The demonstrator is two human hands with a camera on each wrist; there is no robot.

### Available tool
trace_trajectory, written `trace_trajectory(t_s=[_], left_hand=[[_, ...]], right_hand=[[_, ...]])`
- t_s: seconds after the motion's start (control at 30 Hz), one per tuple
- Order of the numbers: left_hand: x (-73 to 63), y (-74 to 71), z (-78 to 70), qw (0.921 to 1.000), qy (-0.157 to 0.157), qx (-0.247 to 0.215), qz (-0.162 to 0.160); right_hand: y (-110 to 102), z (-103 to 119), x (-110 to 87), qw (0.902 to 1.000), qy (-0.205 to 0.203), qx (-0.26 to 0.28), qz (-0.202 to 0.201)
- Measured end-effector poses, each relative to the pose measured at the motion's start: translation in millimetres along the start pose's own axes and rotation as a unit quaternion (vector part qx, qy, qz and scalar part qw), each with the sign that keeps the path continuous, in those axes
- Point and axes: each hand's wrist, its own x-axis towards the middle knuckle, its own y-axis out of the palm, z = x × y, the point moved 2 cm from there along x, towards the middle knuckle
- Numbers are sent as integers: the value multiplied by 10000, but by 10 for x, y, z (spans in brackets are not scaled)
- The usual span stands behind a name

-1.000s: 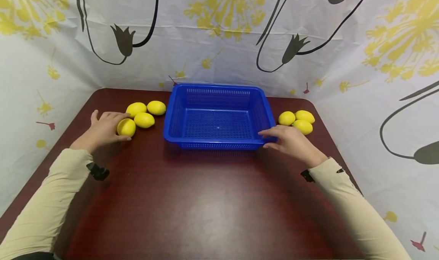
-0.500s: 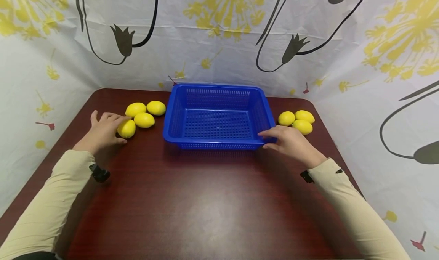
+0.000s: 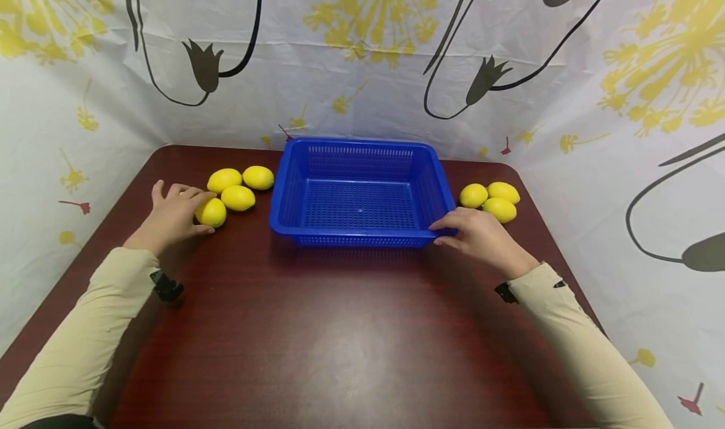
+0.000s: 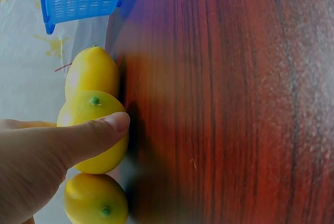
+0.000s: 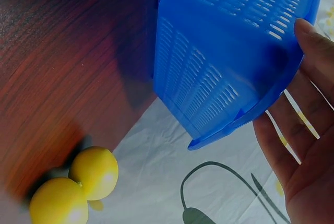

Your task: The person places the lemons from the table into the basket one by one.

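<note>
My left hand (image 3: 172, 216) holds the nearest lemon (image 3: 211, 213) of the left group between thumb and fingers. In the left wrist view the thumb lies across that lemon (image 4: 104, 156), and the other fingers are mostly hidden behind it. Close by lie three more yellow lemons (image 3: 238, 198). My right hand (image 3: 478, 237) grips the front right corner of a blue plastic basket (image 3: 362, 233), thumb outside and fingers over the rim. The right wrist view has the thumb at the corner of the basket (image 5: 224, 51).
On the right, beyond my right hand, three lemons (image 3: 500, 210) sit in a cluster. The basket stands near the back edge of the dark red wooden table (image 3: 351, 328). Patterned white cloth (image 3: 362, 95) hangs behind and along both sides.
My left hand has shifted slightly to the right, and the lemon at its fingertips has turned and moved a little. My right hand and the basket have hardly moved.
</note>
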Motion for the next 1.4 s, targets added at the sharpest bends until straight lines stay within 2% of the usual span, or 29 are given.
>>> trace_trajectory(t_s=[0.43, 0.8, 1.07, 1.4], left_hand=[[-23, -56, -50, 9996, -66, 215, -181], [50, -235, -160, 9989, -83, 399, -213], [153, -451, -319, 9972, 117, 527, -509], [357, -674, -592, 9992, 77, -279, -268]], right_hand=[[11, 7, -3, 9997, -52, 56, -226], [18, 12, -25, 9995, -62, 12, -314], [24, 12, -35, 9991, -48, -45, -418], [45, 13, -42, 9985, 28, -59, -541]])
